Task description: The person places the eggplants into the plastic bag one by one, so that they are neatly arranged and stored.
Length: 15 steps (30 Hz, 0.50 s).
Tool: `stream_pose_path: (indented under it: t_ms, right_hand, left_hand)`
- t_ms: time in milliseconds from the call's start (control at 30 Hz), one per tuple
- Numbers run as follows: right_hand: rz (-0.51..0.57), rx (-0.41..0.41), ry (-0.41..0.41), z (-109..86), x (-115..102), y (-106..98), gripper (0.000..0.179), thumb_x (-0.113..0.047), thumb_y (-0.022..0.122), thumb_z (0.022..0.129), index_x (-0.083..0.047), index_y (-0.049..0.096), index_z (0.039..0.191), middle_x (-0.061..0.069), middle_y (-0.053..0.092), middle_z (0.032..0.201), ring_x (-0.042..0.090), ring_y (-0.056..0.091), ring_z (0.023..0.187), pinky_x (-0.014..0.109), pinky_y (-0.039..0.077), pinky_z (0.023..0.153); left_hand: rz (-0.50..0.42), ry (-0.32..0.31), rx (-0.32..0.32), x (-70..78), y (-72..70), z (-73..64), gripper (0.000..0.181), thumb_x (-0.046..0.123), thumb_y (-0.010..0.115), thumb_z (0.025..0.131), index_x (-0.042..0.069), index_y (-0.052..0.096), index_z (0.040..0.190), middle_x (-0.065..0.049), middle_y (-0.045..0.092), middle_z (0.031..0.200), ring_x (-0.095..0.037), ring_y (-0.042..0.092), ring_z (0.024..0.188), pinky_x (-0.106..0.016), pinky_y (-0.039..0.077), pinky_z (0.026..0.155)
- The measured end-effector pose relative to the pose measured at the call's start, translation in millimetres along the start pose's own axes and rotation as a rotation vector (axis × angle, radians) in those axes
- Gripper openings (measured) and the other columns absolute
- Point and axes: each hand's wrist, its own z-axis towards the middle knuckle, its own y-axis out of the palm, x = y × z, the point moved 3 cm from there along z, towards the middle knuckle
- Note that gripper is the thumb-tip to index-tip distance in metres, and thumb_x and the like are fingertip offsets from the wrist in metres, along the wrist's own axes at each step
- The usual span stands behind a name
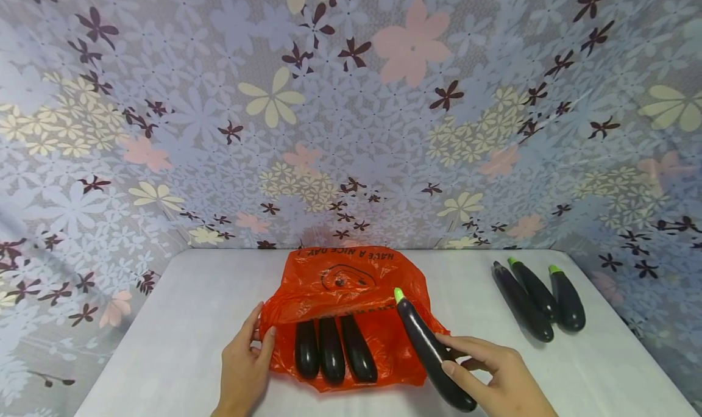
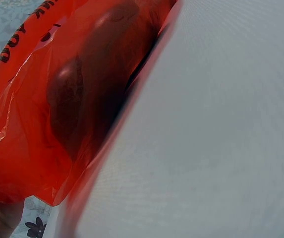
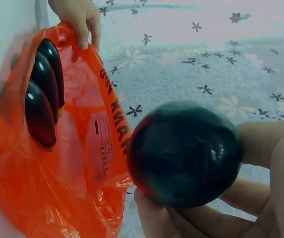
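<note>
Close to the camera, low down at 5 o'clock, is the right hand [image 1: 499,371]. Its thumb and fingers pinch a long, shiny, dark eggplant [image 1: 429,351]. This eggplant slants over the 4 o'clock side of a red bag [image 1: 351,298]. Its green tip points to 11 o'clock and its fat end to 5 o'clock. I cannot tell if it touches the bag.

At 8 o'clock from the middle of the bag is the left hand [image 1: 247,356]. It pinches the edge of the bag, with the thumb on one side and fingers on the other.

The bag lies on a white worktop [image 1: 181,344], with its mouth open toward 6 o'clock. It is thin, so light shines through it. It has black words and a face [image 1: 348,277] on it, and the words on top are upside down. Three more eggplants [image 1: 331,351] lie side by side inside the bag, with their fat ends at the mouth.

At 3 o'clock from the bag, well apart from it, lie three other eggplants [image 1: 537,290], close together on the worktop. Their tips point to about 11 o'clock. Two tips are bright green, and one is dark.

At 12 o'clock, behind the worktop, hangs a cloth [image 1: 351,118] with pink, cream, blue and dark flowers.
</note>
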Motion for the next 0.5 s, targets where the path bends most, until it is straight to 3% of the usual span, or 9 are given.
stream_pose_path:
  t_ms: [300,500]
  right_hand:
    - [-0.019,-0.160,-0.125,3.0,4,10,0.043,-0.029,0.074,0.092,-0.010,0.068,0.130,0.006,0.071,0.113,0.014,0.065,0.090,0.023,0.056,0.071]
    - [-0.002,-0.214,-0.142,5.1,6,15,0.044,-0.027,0.074,0.092,-0.005,0.068,0.129,0.005,0.071,0.109,0.012,0.064,0.087,0.022,0.056,0.070]
  left_hand:
    - [0.011,-0.015,-0.017,0.4,0.3,0.2,0.055,0.008,0.071,0.093,0.008,0.053,0.145,-0.001,0.066,0.084,-0.005,0.055,0.066,-0.021,0.053,0.054]
    - [0.005,-0.015,-0.011,1.8,-0.5,0.2,0.055,0.008,0.072,0.093,0.008,0.053,0.145,0.000,0.065,0.083,-0.005,0.055,0.067,-0.021,0.053,0.054]
